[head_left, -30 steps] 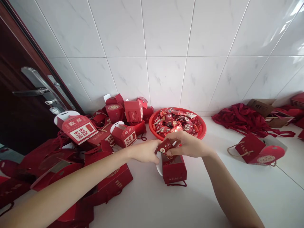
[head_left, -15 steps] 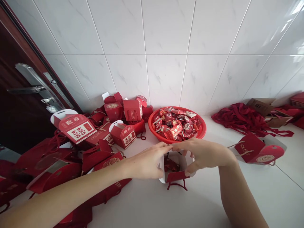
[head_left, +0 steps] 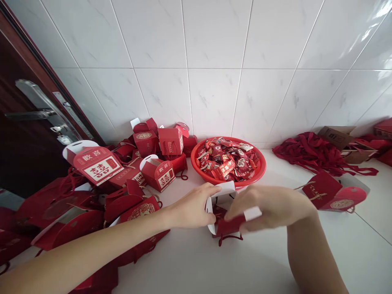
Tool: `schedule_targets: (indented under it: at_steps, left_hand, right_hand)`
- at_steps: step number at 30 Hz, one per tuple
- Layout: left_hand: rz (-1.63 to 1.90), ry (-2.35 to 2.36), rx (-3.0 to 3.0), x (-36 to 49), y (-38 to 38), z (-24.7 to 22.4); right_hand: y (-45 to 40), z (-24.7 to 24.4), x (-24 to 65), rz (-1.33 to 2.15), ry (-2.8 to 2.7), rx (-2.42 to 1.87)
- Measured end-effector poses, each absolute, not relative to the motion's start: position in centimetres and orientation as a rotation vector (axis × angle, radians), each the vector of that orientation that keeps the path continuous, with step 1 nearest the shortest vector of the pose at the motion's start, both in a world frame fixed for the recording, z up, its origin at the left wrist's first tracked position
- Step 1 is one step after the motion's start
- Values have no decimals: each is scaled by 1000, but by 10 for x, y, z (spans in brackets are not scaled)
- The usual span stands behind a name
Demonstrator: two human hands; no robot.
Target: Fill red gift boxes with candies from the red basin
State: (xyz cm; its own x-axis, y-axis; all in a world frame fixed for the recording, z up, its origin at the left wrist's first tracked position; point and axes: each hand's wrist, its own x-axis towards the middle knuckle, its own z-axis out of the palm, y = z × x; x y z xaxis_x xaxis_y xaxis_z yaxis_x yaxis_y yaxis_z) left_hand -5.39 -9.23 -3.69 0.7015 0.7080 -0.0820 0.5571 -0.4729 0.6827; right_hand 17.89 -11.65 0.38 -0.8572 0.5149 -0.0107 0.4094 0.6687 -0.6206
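A small red gift box (head_left: 231, 226) with a white inside stands in front of me, its top flaps up and a dark red cord handle at its near side. Red-wrapped pieces lie inside it, partly hidden. My left hand (head_left: 194, 206) grips the box's left wall, thumb at the near corner and fingers at the far one. My right hand (head_left: 266, 208), somewhat blurred, is at the box's right side. Its fingers bend over the near right wall, beside a white flap (head_left: 252, 213). Just behind the box sits a red plastic basin (head_left: 263, 168) full of wrapped candies (head_left: 226, 168).
Many red gift boxes (head_left: 99, 163) are heaped on the left, near a dark door with a metal handle (head_left: 33, 114). To the right stand another open red box (head_left: 333, 194), a pile of red ribbon (head_left: 309, 155) and a cardboard box (head_left: 357, 153). A tiled wall (head_left: 214, 102) closes the back.
My right hand has moved from the box's far rim toward its near right side, its fingers now bent down. The far white flap shows upright. My left hand stays on the left wall.
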Motion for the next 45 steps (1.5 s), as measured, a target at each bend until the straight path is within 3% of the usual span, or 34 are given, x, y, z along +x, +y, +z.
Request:
schedule_targets:
  at_steps: [5, 14, 28, 33, 37, 45]
  left_hand:
    - [185, 1000, 2176, -53, -87, -39]
    - [182, 950, 2206, -46, -85, -38]
    - [135, 994, 2147, -48, -87, -34]
    - [149, 980, 2142, -47, -88, -36]
    - [195, 927, 2165, -46, -88, -37]
    - [226, 938, 2206, -49, -98, -39]
  right_hand:
    - [-83, -2, 204, 521, -2171, -1332]
    - [-36, -44, 190, 300, -2319, -1915]
    - [-25, -54, 199, 403, -2229, -1685]
    - [-46, -32, 206, 827, -2022, -1126]
    - [-73, -11, 194, 1156, -2296, -864]
    - [-108, 5, 186, 667, -2498, -1225]
